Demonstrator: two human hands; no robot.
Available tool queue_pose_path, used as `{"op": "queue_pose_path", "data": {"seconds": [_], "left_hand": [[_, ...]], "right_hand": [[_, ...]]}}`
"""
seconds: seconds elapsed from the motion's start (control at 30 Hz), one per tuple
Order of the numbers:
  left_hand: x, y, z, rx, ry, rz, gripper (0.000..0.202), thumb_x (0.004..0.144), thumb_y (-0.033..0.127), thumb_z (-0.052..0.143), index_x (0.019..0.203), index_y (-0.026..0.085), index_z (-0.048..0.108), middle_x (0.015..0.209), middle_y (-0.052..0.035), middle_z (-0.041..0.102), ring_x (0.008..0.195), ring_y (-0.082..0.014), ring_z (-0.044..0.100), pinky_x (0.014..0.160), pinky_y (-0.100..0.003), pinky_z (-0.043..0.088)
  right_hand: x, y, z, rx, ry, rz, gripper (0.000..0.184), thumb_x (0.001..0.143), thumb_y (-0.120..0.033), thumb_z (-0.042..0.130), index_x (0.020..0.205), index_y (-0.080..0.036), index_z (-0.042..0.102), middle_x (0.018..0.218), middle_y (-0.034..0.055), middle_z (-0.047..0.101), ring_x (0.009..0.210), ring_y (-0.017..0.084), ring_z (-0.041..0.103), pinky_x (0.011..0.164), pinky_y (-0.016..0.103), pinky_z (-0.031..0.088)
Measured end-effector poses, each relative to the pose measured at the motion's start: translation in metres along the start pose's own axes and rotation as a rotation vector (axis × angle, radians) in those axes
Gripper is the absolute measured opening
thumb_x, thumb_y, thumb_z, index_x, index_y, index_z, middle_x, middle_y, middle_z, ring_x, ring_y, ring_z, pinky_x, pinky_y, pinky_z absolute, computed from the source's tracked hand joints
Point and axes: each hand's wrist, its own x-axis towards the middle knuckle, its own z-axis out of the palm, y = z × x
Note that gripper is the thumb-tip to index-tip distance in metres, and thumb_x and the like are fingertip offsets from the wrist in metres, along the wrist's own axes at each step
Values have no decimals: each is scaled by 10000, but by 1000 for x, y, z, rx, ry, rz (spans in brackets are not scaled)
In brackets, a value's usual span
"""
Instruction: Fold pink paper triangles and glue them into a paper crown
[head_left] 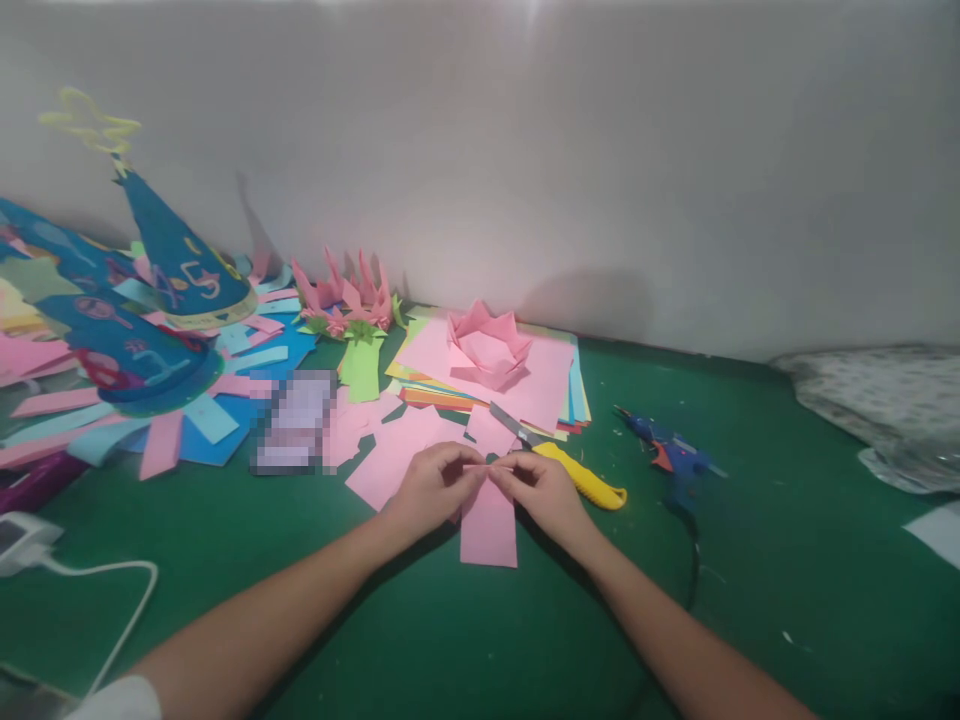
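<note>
Between both hands is a strip of pink paper (489,530), its lower part hanging down toward me. My left hand (439,480) pinches its top edge from the left. From the right, my right hand (544,490) pinches the same edge, close to the left fingertips; the edge looks folded over there. Cut pink sheets (390,460) lie under and behind my left hand. Just past my right hand rests a yellow box cutter (581,475) with its blade out. Farther back, a folded pink paper flower (487,345) sits on a stack of coloured paper (551,375).
A blue glue gun (675,460) lies at the right with its cord trailing forward. Blurred-out phone (296,420) is at the left. Behind it stand a pink paper crown (349,300) and blue party hats (184,260) among paper strips. A white cable (112,570) lies front left.
</note>
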Motion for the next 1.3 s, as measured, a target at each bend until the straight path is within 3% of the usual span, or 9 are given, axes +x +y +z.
{"op": "queue_pose_path", "data": {"seconds": [0.1, 0.27, 0.43, 0.67, 1.07, 1.3], "left_hand": [[-2, 2, -1, 47, -28, 3, 143, 815, 273, 544, 809, 153, 621, 750, -20, 625, 508, -81, 523, 497, -203, 436], [0, 3, -1, 148, -5, 104, 101, 797, 215, 523, 769, 163, 605, 713, -12, 609, 631, -111, 542, 583, -209, 437], [0, 5, 0, 147, -16, 128, 76, 753, 173, 508, 740, 162, 582, 697, -10, 595, 631, -113, 528, 578, -209, 424], [0, 4, 0, 32, -36, 60, 71, 751, 164, 510, 746, 156, 581, 714, -3, 603, 663, -111, 535, 634, -217, 436], [5, -3, -10, -152, -22, -41, 15, 721, 148, 531, 707, 143, 530, 647, 22, 522, 557, -67, 491, 547, -178, 408], [2, 3, -4, -244, -64, -63, 160, 776, 282, 590, 853, 155, 532, 754, 11, 527, 650, -85, 502, 612, -201, 417]], "right_hand": [[-1, 1, 1, -1, -3, -8, 193, 762, -347, 602, 723, -174, 679, 673, 19, 671, 647, 161, 597, 616, 266, 468], [-1, 5, 3, 37, 22, 5, 185, 745, -349, 620, 763, -169, 656, 713, 27, 672, 648, 157, 603, 608, 268, 482], [-1, 5, 4, 41, 16, -67, 139, 759, -312, 600, 729, -178, 620, 701, 16, 645, 660, 147, 587, 611, 259, 480], [-3, 4, 6, 73, 5, -75, 118, 763, -287, 594, 729, -175, 605, 688, 8, 614, 653, 139, 572, 609, 256, 467], [-1, 3, 1, 128, 61, -53, 158, 731, -312, 611, 662, -183, 551, 644, -7, 572, 612, 131, 528, 583, 264, 446], [-1, 2, 4, 172, 32, -46, 179, 736, -331, 607, 663, -182, 540, 630, -23, 543, 601, 119, 506, 572, 250, 420]]}}
